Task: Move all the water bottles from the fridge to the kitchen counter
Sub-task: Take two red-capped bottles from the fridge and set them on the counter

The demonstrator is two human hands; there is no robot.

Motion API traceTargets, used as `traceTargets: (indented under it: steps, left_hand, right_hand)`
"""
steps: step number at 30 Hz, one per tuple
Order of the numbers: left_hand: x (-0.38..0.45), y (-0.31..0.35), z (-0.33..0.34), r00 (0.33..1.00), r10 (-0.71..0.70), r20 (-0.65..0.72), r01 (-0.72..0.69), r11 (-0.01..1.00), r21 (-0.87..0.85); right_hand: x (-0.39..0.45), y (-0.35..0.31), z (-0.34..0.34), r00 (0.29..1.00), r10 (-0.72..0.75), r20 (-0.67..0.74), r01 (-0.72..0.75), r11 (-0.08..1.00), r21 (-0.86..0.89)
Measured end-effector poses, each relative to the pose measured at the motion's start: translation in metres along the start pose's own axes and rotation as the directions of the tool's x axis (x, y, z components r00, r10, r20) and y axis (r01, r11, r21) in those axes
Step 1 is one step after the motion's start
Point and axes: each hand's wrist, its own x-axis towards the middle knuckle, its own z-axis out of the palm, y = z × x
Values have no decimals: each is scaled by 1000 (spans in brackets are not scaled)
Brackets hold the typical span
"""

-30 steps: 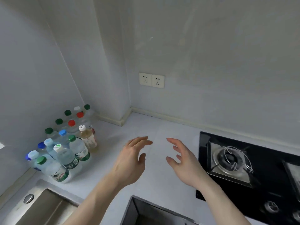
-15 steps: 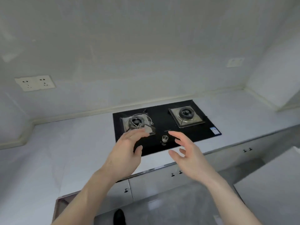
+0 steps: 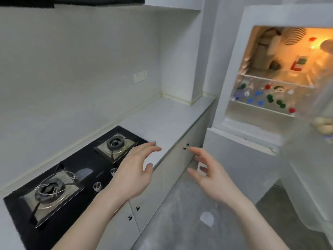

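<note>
Both hands are held out empty, fingers spread and loosely bent: the left hand (image 3: 134,171) at 7 o'clock of centre, over the tabletop's front edge, the right hand (image 3: 210,175) at 5 o'clock, above the floor (image 3: 189,213). The fridge (image 3: 252,141) is seen at 2 o'clock with its compartment lit and its door (image 3: 310,168) swung open at 4 o'clock. The tabletop (image 3: 162,120) is spread at the centre, with the black gas hob (image 3: 75,170) set into it at 8 o'clock. The water bottles (image 3: 264,97), shown by coloured caps, are gathered on the fridge's lower shelf, behind its front rail.
</note>
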Motion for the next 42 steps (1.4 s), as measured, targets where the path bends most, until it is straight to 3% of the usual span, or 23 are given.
traceTargets:
  steps: [8,17,18,22,32,42]
  left_hand:
    - [104,20,32,977,186,104,-180,982,-63]
    - [198,17,20,944,302,132,-294,953,-76]
    - [232,17,28,924,351,152,-337,935,-109]
    - [267,31,41,891,416,182,-400,909,-120]
    - [341,90,94,805,542,242,-506,840,-198]
    - [440,168,162,785,580,217,-557,814,-163]
  right_hand:
    - [32,20,-61,971,90,-223,-94,996,-9]
    - [94,9,-86,937,108,-334,-120,993,-16]
    - [112,15,-94,906,114,-408,-130,991,-12]
    - [118,20,-109,866,150,-476,-166,986,8]
    - [132,57,-169,787,171,-593,-215,977,-5]
    - [188,117,-278,772,129,-622,-172,985,-9]
